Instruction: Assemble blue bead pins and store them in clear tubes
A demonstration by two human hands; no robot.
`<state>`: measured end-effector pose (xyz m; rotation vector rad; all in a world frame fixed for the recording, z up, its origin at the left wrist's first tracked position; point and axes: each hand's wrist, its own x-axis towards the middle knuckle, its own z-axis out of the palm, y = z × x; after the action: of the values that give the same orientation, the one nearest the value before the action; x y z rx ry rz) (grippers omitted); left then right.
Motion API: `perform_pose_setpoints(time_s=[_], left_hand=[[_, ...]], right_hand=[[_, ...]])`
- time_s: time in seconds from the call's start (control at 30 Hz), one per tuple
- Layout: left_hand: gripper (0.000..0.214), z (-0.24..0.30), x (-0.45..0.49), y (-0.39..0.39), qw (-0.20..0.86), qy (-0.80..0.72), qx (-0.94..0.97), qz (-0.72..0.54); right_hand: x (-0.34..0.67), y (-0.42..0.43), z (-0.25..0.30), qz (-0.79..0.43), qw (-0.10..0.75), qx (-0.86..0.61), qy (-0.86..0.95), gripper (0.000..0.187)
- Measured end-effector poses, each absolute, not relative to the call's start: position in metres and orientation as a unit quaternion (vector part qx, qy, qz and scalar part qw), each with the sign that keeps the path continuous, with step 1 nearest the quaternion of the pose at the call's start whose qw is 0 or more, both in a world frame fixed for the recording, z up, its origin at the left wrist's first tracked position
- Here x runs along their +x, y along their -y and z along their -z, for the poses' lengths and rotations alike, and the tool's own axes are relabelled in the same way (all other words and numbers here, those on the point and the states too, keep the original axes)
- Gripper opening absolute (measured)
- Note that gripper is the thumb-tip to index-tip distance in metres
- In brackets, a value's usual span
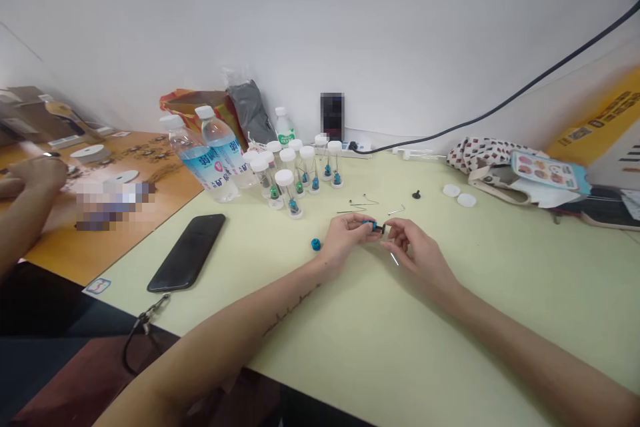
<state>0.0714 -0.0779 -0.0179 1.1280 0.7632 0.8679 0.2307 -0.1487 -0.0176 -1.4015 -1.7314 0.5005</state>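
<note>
Blue plastic knob [371,225] sits between my hands at the middle of the view, a short dark stem [383,229] showing at its right end. The left hand [345,240] is curled almost shut, pinching the knob between thumb and fingertips. The right hand [415,253] is nearly shut too, its thumb and forefinger closed on the dark stem, though from this head camera I can't tell how firm either grip is. Both hands are just above a pale green surface [450,320]. Taking the hands as centre and 12 o'clock as straight ahead, a second blue knob [316,244] lies just beside the left hand at 9 o'clock. Thin bent wire pins [364,203] lie near the hands at 12 o'clock, a small black part [416,195] at 1 o'clock and two white round lids [459,197] at 2 o'clock. Clear capped vials [285,193] with blue or green parts inside stand at 11 o'clock, two water bottles [200,157] beyond them at 10 o'clock. A black phone [187,252] lies at 9 o'clock. Farther out at 2 o'clock is a checked bag [493,160], and at 10 o'clock another person's hand [37,173] is over a separate wooden table [60,260].
</note>
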Motion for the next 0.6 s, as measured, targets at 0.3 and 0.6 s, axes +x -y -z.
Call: perform_pose_setpoints(time_s=[0.3,0.6], left_hand=[[0.028,0.009,0.074,0.083,0.721,-0.32,0.501,-0.356],[0.032,0.012,0.077,0.088,0.739,-0.314,0.451,-0.39]], right_hand=[[0.235,0.146,0.019,-0.218,0.434,-0.584,0.651,0.014],[0.24,0.14,0.02,-0.298,0.468,-0.575,0.601,0.019]])
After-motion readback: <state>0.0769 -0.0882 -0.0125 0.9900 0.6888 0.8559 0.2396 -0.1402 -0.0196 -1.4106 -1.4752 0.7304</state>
